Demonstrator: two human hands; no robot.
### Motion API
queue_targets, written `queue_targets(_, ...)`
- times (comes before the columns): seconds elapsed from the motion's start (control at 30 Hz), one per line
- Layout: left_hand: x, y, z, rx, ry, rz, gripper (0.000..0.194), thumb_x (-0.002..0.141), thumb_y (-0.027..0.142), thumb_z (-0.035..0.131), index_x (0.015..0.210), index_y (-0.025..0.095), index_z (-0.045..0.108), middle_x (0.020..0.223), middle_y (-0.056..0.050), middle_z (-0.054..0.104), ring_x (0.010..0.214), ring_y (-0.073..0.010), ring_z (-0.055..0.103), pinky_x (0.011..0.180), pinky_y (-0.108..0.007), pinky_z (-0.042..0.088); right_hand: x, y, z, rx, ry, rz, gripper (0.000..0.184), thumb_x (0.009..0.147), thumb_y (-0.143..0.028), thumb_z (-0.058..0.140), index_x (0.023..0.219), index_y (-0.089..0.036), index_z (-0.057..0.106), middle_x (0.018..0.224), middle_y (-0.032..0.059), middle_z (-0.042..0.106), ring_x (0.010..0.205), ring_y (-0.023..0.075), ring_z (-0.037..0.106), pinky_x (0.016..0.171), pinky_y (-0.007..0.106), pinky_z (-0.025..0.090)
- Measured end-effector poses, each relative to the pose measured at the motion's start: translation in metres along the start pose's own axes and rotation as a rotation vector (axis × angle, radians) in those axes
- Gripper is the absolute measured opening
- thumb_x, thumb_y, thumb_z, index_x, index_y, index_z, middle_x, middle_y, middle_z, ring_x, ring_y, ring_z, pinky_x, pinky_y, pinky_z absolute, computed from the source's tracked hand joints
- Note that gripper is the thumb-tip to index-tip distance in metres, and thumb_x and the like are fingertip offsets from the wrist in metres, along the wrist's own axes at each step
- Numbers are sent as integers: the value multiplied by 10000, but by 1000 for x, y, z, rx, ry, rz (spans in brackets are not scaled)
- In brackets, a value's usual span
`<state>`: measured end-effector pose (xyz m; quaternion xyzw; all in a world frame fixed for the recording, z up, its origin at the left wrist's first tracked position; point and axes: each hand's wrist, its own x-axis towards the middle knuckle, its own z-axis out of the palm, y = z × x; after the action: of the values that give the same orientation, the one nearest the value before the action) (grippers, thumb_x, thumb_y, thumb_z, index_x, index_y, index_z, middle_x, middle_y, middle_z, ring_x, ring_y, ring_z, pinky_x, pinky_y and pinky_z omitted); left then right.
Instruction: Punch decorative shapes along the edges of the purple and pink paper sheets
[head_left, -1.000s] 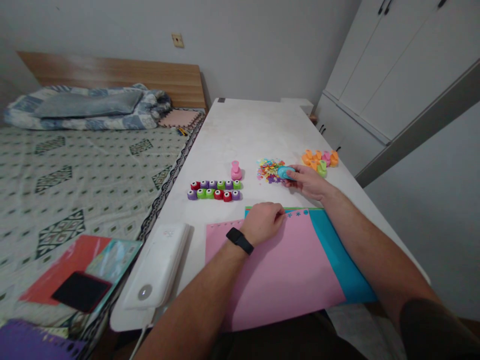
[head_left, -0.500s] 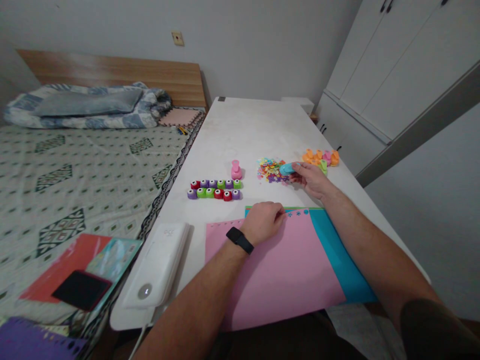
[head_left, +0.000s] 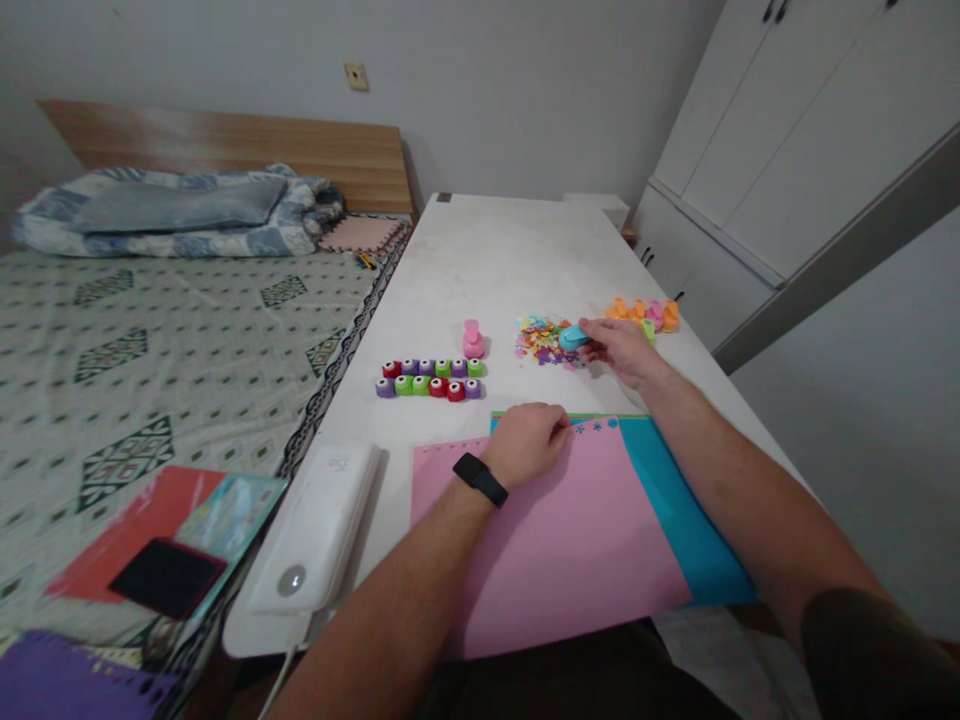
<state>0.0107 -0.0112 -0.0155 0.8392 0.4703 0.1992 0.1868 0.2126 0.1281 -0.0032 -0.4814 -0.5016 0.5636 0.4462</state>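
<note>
Seen from the head, we look down the length of a white table (head_left: 487,250). At its near left edge we see a white plastic box (head_left: 311,530); further in lie a row of small paper punches (head_left: 430,380) and, just behind it, an upright pink punch (head_left: 472,340). Near the middle, our left hand (head_left: 525,445), fingers closed together, lies on a pink paper sheet (head_left: 570,540) beside small snowflake shapes; we cannot tell whether it pinches the sheet. To the right, our right hand (head_left: 621,350) pinches a blue paper punch (head_left: 574,338) at the right edge of a heap of paper cut-outs (head_left: 541,342), with orange punches (head_left: 637,312) beyond. The punch looks light and stiff, best gripped around its body; the sheet looks thin and floppy, best held flat.
</note>
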Motion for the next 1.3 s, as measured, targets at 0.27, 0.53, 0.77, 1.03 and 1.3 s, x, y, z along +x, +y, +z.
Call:
queue_targets(0.27,0,-1,0,2,12,16,219,969,336,532,936,197,699,918,-58,739,832,-190,657,753,-289,468,-5,-4,-2,9,-53,-23,386,744,-478,838,939,-161,738,879,81,767,605,126,658,478,211,537)
queue_targets(0.53,0,0,0,-4,13,11,232,970,345,522,929,200,698,909,-55,737,819,-190,649,733,-291,453,-3,0,-1,-55,-69,16,421,783,-550,784,884,-144,736,774,86,739,567,139,645,397,206,505)
queue_targets(0.77,0,0,0,19,4,10,240,973,338,506,911,194,687,905,-54,734,818,-187,646,743,-289,454,6,5,2,-84,42,41,360,835,-468,764,751,-137,650,538,45,650,417,118,557,321,198,435)
queue_targets(1.03,0,-2,3,23,17,15,225,967,345,523,913,202,688,900,-45,732,814,-185,646,723,-287,446,9,-2,7,-36,120,125,353,884,-463,707,783,-129,651,562,67,671,401,122,555,315,212,448)
queue_targets(1.3,0,-3,3,13,28,26,226,968,347,523,920,204,691,898,-44,730,805,-182,646,715,-287,446,14,-3,8,12,163,204,304,912,-435,670,800,-159,609,532,22,616,403,121,529,313,220,424)
